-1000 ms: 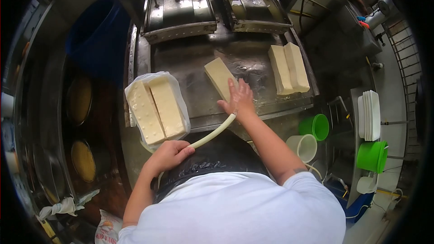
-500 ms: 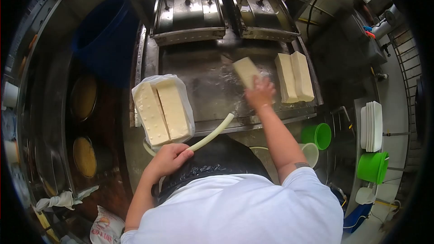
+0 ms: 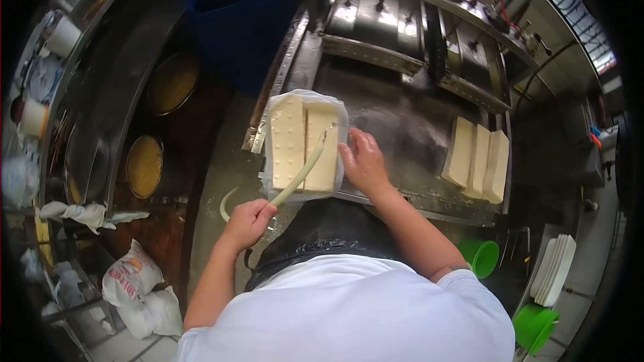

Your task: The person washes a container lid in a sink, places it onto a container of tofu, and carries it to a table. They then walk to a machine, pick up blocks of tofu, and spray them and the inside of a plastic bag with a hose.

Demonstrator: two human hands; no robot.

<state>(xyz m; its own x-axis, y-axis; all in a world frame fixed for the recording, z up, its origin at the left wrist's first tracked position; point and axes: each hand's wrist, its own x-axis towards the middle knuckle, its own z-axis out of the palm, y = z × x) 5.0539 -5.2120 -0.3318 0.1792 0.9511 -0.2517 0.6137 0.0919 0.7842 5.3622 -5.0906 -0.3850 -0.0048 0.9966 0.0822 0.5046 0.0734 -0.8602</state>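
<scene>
My left hand (image 3: pixel 248 223) is wrapped round a pale hose (image 3: pixel 296 179), whose end, with water at it, lies over the tofu on the left. Two long tofu blocks (image 3: pixel 287 141) rest there side by side on a white cloth (image 3: pixel 343 117), a narrow gap between them. Just off their right edge is my right hand (image 3: pixel 365 162), thumb and fingers apart, holding nothing. Three more tofu blocks (image 3: pixel 477 161) stand together on the right of the wet metal table (image 3: pixel 402 134).
Metal presses with trays (image 3: pixel 373 53) line the back of the table. A blue barrel (image 3: pixel 235 33) stands behind on the left, near round vessels of yellowish content (image 3: pixel 144 166). Green buckets (image 3: pixel 480 257) and stacked white trays (image 3: pixel 554 269) are at lower right. White sacks (image 3: pixel 137 281) lie lower left.
My right hand has let go of a tofu block, now beside the two at right, and moved left to the cloth-wrapped pair. The hose end has swung left over the tofu. The view has turned.
</scene>
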